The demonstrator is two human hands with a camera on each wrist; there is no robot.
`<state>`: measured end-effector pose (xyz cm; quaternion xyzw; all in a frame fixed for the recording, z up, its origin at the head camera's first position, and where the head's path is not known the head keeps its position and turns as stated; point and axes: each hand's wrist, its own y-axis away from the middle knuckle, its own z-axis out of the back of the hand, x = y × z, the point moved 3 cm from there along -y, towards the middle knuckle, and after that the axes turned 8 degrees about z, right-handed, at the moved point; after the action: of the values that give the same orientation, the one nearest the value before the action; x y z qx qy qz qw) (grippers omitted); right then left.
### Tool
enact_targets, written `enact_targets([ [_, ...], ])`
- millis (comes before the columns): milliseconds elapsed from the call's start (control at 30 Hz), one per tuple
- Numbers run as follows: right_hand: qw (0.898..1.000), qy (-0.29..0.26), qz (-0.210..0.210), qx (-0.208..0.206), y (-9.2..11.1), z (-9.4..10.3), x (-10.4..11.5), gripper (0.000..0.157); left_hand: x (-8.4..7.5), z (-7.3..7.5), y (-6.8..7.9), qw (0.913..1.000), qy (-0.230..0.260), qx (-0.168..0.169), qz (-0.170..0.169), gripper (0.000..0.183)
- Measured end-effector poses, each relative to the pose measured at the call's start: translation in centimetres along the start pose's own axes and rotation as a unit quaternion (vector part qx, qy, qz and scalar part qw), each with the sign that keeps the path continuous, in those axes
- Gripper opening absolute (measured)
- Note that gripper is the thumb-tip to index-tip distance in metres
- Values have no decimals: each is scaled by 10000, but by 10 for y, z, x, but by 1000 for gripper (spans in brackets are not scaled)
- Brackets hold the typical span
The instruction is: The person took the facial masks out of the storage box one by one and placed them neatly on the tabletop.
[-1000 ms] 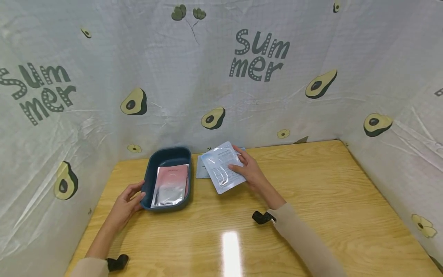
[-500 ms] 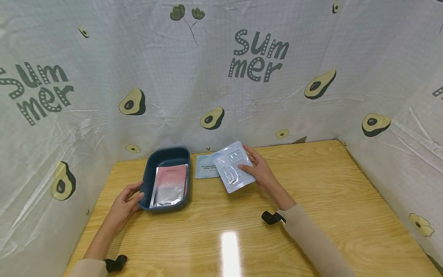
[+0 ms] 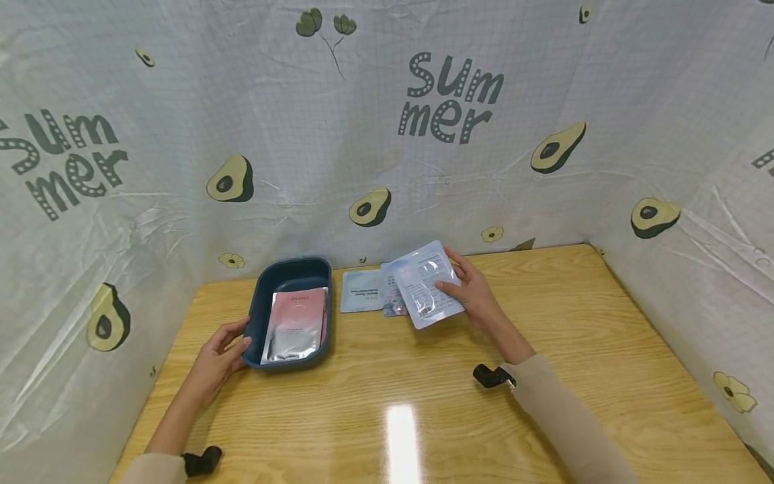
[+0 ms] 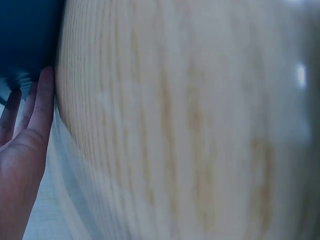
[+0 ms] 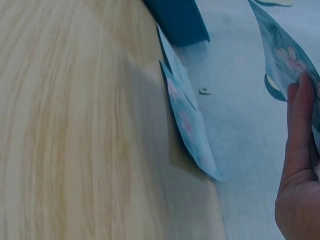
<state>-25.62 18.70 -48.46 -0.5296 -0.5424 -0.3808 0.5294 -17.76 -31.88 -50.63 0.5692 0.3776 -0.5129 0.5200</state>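
In the head view my right hand (image 3: 474, 292) pinches a light blue flat sachet (image 3: 426, 286), thumb on its printed face and fingers behind. It hangs tilted above the table; its flowered side (image 5: 287, 57) shows in the right wrist view. Partly beneath it in the head view lies a flowered blue sachet (image 3: 393, 299), beside a pale blue sachet (image 3: 361, 291). My left hand (image 3: 214, 359) touches the left side of a dark blue bin (image 3: 256, 323); in the left wrist view its fingers (image 4: 42, 102) lie straight along the outer wall. Inside the bin rests a pink and silver sachet (image 3: 296, 323), with another edge showing under it.
The wooden table (image 3: 484, 430) meets a white cloth wall (image 3: 290, 168) printed with avocados close behind the sachets and the bin. More cloth hangs at both sides. A bright light reflection (image 3: 402, 437) lies on the table in front.
My right hand has moved to the right with its sachet, uncovering the pale blue sachet and part of the flowered one. The left hand stays at the bin.
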Motion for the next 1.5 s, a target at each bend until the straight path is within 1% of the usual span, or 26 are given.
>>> enact_targets([
  [267, 9997, 179, 63, -136, 0, 15, 2, 80, 0, 1, -1, 10000, -30, -21, 16, 56],
  [533, 9995, 210, 98, -211, 0, 23, 5, 79, -2, 0, 1, 10000, -36, -40, 59, 56],
  [700, 9991, 327, 162, -226, -1, 31, 4, 79, -1, 1, 1, 9999, -58, -64, 101, 57],
  [900, 9987, 423, 71, -271, -7, 44, -1, 80, 0, 1, 1, 9998, -77, -94, 135, 58],
  [1067, 9975, 523, -53, -462, -9, 55, -7, 80, 1, 2, 1, 9999, -64, -83, 113, 57],
  [1267, 9956, 712, -192, -570, -10, 65, -17, 80, 1, 2, 1, 9999, -74, -66, 51, 56],
  [1367, 9937, 824, -266, -713, -12, 70, -21, 80, 0, 1, 1, 10000, -12, -47, -1, 55],
  [1500, 9918, 928, -256, -840, -16, 74, -29, 79, 0, 0, 0, 9999, 125, 44, -63, 54],
])
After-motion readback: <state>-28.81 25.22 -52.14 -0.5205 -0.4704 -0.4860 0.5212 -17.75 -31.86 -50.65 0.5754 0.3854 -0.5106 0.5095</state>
